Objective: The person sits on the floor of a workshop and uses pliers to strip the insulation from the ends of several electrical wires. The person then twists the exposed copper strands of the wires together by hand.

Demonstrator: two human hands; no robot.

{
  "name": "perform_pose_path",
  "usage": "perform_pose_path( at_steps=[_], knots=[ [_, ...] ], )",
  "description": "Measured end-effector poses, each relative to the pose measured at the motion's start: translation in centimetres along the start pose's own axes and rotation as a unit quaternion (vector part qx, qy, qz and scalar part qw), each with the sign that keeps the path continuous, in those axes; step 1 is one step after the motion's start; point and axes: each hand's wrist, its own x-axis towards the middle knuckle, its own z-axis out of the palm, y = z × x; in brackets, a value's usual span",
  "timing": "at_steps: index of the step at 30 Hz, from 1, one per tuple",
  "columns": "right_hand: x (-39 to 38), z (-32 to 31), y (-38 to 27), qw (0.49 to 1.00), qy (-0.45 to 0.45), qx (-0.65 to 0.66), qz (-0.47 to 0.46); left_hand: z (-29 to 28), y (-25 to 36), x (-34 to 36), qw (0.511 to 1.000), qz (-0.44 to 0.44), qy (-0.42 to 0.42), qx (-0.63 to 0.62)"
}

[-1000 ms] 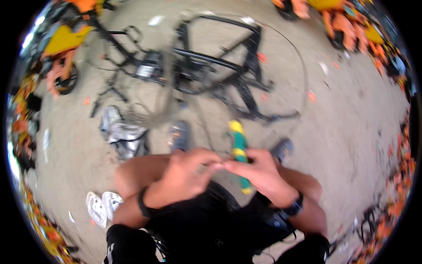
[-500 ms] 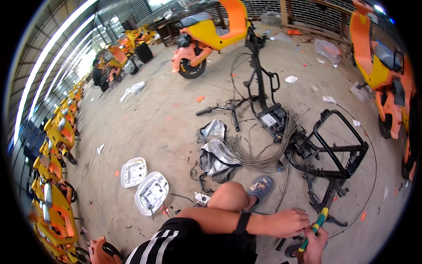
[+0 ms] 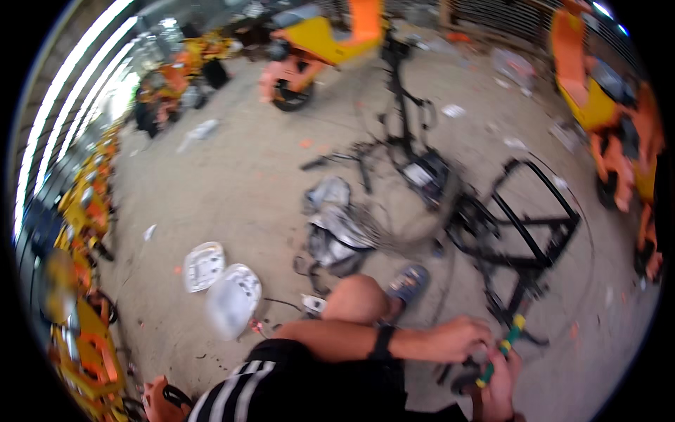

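Observation:
My right hand (image 3: 500, 387) is wrapped round a tool with a green-and-yellow handle (image 3: 512, 334), which slants up and away from me. What kind of tool it is I cannot make out. My left hand (image 3: 457, 340), with a black band on its wrist, reaches across from the left. Its fingers are curled in beside the handle, and whatever they pinch is hidden. Just beyond both hands lies a bare black scooter frame (image 3: 538, 246) with its mechanical parts. A bundle of grey-brown cable (image 3: 415, 243) loops over the frame's middle.
Silver-and-black cloth covers (image 3: 337, 239) and handlebars (image 3: 341, 162) lie left of the frame. Two white plastic shells (image 3: 204, 267) rest on the floor further left. Orange-yellow scooters (image 3: 316, 39) stand behind, at right and in a row at left. Litter dots the concrete.
The whole scene has shifted slightly left and up and is blurred, as the view has turned. Both hands keep much the same pose, the right one still round the handle.

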Motion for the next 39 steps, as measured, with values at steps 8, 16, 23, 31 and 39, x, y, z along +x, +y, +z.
perform_pose_path(
  at_steps=[8, 16, 23, 31, 39],
  knots=[
    [-0.6, -0.5, -0.4, 0.998, -0.053, -0.033, -0.021, 0.3, -0.3, 0.5, 0.982, 0.015, -0.108, 0.151],
    [-1.0, 0.2, -0.9, 0.996, -0.086, 0.002, -0.002, 0.2, -0.3, 0.3, 0.996, 0.01, -0.052, 0.068],
    [-0.6, 0.6, -0.6, 0.99, -0.04, -0.075, -0.11, -0.5, 1.0, 1.0, 0.991, -0.108, -0.072, 0.025],
    [-0.8, 0.4, -0.3, 0.934, -0.008, -0.286, -0.215, -0.5, -0.8, 0.2, 0.98, -0.168, -0.11, 0.018],
    [-1.4, 0.0, 0.0, 0.928, -0.016, -0.31, -0.208, -0.6, -0.3, 0.9, 0.881, -0.372, -0.174, -0.235]
  ],
)
